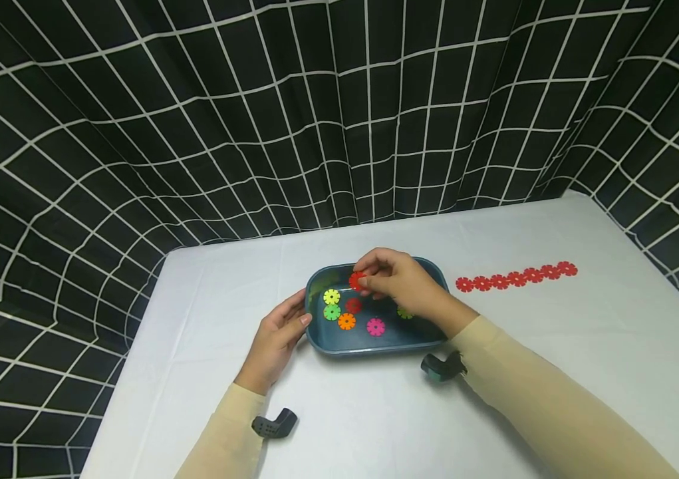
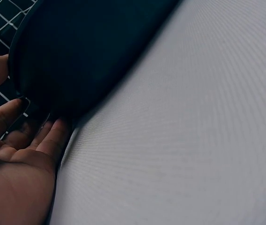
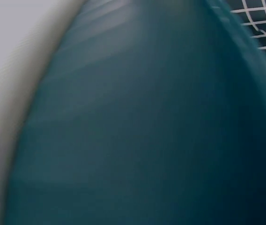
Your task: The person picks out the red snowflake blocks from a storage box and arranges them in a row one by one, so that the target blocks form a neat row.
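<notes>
My left hand [image 1: 276, 339] holds the left end of a dark blue tray [image 1: 375, 350]; in the left wrist view its fingers [image 2: 53, 140] lie against the outer wall, thumb by the rim. Over the tray, my right hand [image 1: 399, 283] pinches a red notched plastic disc [image 1: 356, 281] between thumb and fingers. Below it in the tray lie another red disc [image 1: 354, 305], a yellow disc [image 1: 331, 297], a green disc [image 1: 332, 312], an orange disc [image 1: 347, 321] and a pink disc [image 1: 376, 326]. A yellow-green disc [image 1: 406, 313] is partly hidden under the right hand.
To the tray's right, a slanting row of several red notched discs [image 1: 516, 279] lies on the white-covered table [image 1: 363, 426]. A black cloth with white grid lines [image 1: 339, 120] hangs behind and at both sides. The right wrist view shows mostly the blurred tray interior [image 3: 137, 122].
</notes>
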A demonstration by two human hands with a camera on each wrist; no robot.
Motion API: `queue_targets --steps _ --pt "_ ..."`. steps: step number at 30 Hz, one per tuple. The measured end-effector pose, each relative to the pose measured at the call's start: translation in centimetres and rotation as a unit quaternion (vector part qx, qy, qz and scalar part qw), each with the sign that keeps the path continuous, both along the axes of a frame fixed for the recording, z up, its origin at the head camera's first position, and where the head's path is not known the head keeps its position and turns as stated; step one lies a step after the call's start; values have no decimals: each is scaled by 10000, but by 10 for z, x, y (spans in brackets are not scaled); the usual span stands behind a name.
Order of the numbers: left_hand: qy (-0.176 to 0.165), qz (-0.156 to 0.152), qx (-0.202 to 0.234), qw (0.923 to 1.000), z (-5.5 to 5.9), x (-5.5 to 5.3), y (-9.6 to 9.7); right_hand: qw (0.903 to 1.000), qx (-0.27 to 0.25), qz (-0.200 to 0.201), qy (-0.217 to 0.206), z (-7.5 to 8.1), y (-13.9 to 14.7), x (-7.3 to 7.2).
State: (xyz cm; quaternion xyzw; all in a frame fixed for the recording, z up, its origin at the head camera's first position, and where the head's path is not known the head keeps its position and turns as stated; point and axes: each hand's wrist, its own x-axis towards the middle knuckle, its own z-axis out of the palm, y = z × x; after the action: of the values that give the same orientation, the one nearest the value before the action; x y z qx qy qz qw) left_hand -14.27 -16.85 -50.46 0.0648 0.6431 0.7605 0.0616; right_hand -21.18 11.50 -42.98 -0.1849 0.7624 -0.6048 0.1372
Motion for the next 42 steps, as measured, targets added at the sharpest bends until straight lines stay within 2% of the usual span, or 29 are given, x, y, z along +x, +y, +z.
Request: queue_targets --steps 13,33,42 --pt "-15 7 3 10000 -1 0 0 9995 -218 -232 34 6 28 5" --pt "-15 32 -18 10000 -2 0 1 9958 -89 -909 101 9 81 13" --pt "-13 27 -6 10000 -2 0 0 9920 78 -1239 224 4 109 14"
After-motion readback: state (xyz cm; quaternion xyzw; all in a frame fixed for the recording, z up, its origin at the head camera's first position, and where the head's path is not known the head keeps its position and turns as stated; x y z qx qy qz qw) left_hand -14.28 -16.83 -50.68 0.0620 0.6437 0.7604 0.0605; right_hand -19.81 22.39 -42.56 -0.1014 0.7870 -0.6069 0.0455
